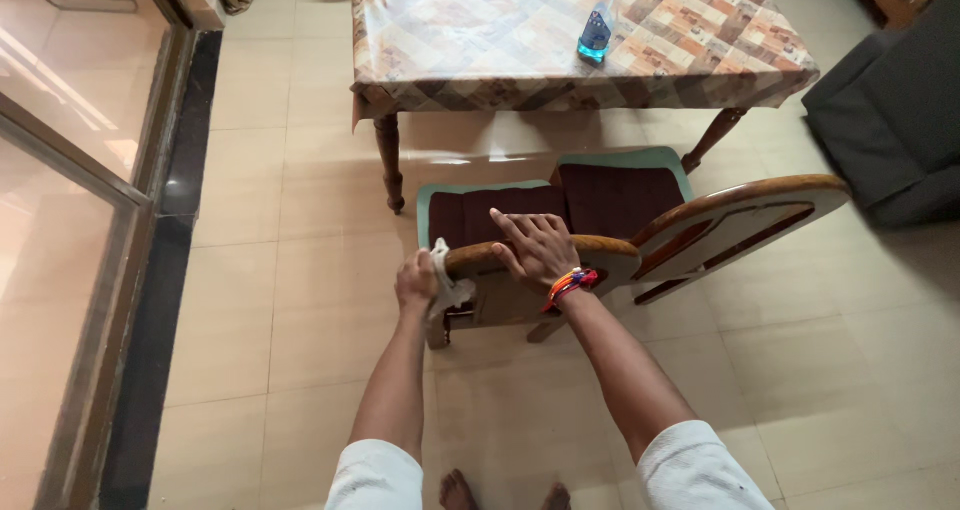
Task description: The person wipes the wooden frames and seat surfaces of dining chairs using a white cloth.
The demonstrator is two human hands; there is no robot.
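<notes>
- Chair back: curved brown wooden top rail of the near chair [545,253], long axis running from 9 to 3 o'clock across the view, below the patterned table [480,30].
- Left hand [416,281]: fingers curled shut, pinching a crumpled white cloth [447,285] against the rail's 9 o'clock end.
- Right hand [538,249]: fingers spread flat on the rail, pointing toward 11 o'clock, just beside the cloth; left hand nearer.

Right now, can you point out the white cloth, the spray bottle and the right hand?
white cloth [447,288]: head view, bunched part against the chair's top rail.
spray bottle [595,36]: head view, blue lower body, on the table.
right hand [540,250]: head view, back of the hand.
</notes>
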